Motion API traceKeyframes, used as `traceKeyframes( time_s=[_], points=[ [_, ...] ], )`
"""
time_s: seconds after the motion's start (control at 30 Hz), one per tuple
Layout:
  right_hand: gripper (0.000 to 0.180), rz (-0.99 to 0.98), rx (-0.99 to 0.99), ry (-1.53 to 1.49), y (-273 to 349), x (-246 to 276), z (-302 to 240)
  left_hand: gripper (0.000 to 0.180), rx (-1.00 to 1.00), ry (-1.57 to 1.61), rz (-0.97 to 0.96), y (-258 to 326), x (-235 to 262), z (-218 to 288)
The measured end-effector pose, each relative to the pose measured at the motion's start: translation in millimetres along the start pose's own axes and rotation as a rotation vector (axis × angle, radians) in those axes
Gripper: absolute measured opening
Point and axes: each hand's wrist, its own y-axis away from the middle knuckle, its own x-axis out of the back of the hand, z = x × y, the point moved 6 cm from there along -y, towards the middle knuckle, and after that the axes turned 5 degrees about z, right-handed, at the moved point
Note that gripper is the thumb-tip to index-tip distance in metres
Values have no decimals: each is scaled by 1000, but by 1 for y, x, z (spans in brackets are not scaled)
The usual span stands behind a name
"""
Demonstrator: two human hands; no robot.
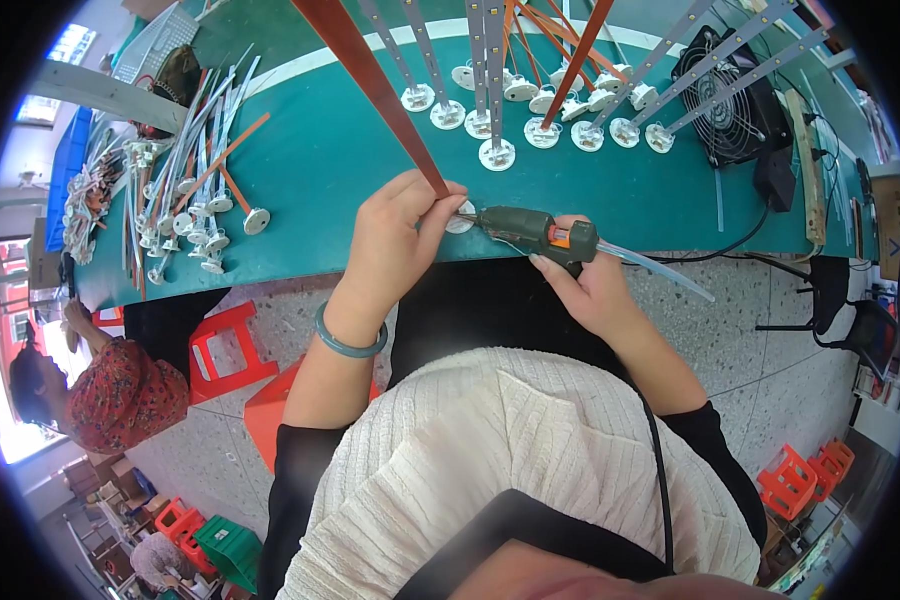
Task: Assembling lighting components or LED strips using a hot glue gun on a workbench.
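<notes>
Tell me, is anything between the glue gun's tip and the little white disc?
Nothing visible is. The glue gun in the right hand has its tip right at the white disc, which the left hand steadies along with the brown strip.

No packages, labels, signs or screens clearly in view.

A long green worktable stands over a speckled grey terrazzo floor. Red plastic stools sit beneath the table's near edge. A black fan rests at its right end. Bright windows glow far left of the table.
</notes>
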Motion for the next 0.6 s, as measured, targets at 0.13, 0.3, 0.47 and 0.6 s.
traceKeyframes(
  time_s=[0.13,0.3,0.47,0.6],
  points=[
    [29,28,-21,-45,2,2,1,5,-18,9,11,0,1,0],
    [26,44,22,-10,-1,3,2,5,-6,2,12,-1,0,0],
    [31,-14,-38,28,-3,2,1,5,3,5,6,-1,0,-1],
    [31,32,-40,45,1,4,-6,6,-12,9,10,-1,0,1]
  ],
)
